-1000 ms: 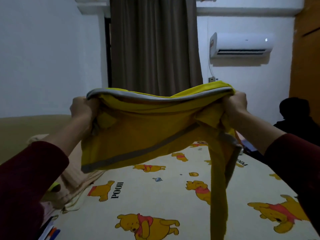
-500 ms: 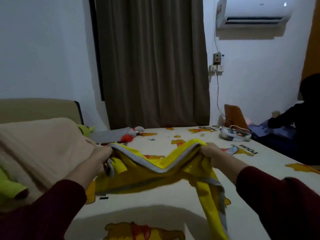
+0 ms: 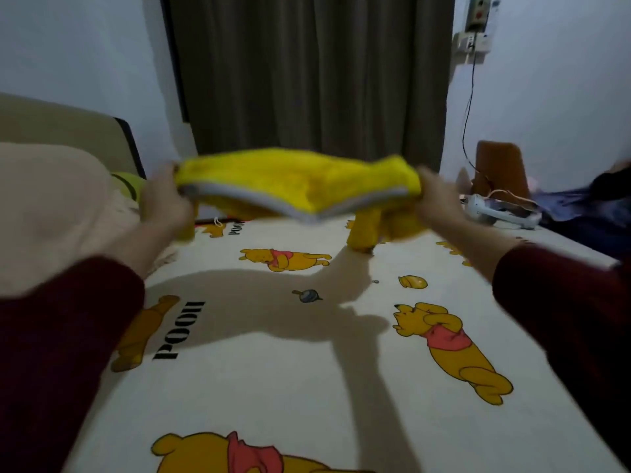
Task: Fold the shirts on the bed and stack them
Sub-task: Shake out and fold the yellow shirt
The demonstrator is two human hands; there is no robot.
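Observation:
A yellow shirt [image 3: 300, 180] with grey trim is stretched in the air above the far half of the bed [image 3: 259, 387]. My left hand [image 3: 165, 201] grips its left end and my right hand [image 3: 435, 199] grips its right end. The cloth is blurred by motion. Parts of it hang down behind and touch the sheet near the middle. Both arms wear dark red sleeves.
A beige blanket [image 3: 51, 206] is heaped at the left with a green plush [image 3: 128, 184] behind it. A white device with cables [image 3: 495, 208] lies at the far right edge. A person in dark clothes [image 3: 601, 199] sits at the right. A brown curtain [image 3: 307, 73] hangs behind.
The shirt has swung forward and away from me, out over the far part of the bed, and my hands have spread wider apart. The view has tipped down toward the sheet.

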